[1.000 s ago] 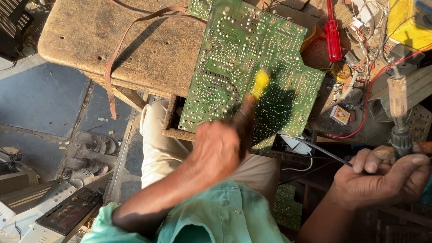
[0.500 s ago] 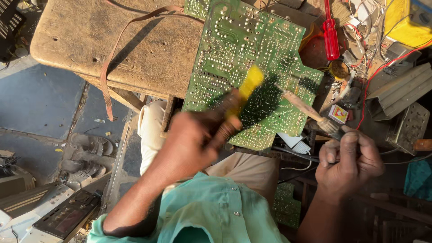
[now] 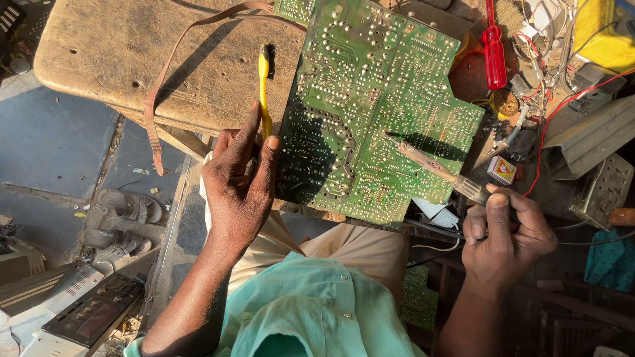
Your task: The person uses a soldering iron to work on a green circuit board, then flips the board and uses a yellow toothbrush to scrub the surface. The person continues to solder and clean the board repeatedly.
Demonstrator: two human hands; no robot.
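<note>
A large green circuit board (image 3: 377, 99) lies solder side up on the worn wooden bench (image 3: 99, 59). My left hand (image 3: 239, 182) grips a yellow-handled brush (image 3: 264, 82) just left of the board, with the brush head pointing away from me. My right hand (image 3: 504, 233) holds a soldering iron (image 3: 436, 168) whose tip rests on the board near its middle right. My tan trousers and green shirt fill the bottom of the view.
A red screwdriver (image 3: 493, 56), a small tin (image 3: 506, 102), wires, a yellow box (image 3: 602, 33) and metal parts crowd the bench right of the board. A brown strap (image 3: 159, 112) loops over the bench. Sandals (image 3: 126, 211) and a device (image 3: 86, 311) lie on the floor at left.
My left hand has swung the yellow brush off the board to its left edge. My right hand has brought the soldering iron in, and its tip now touches the board.
</note>
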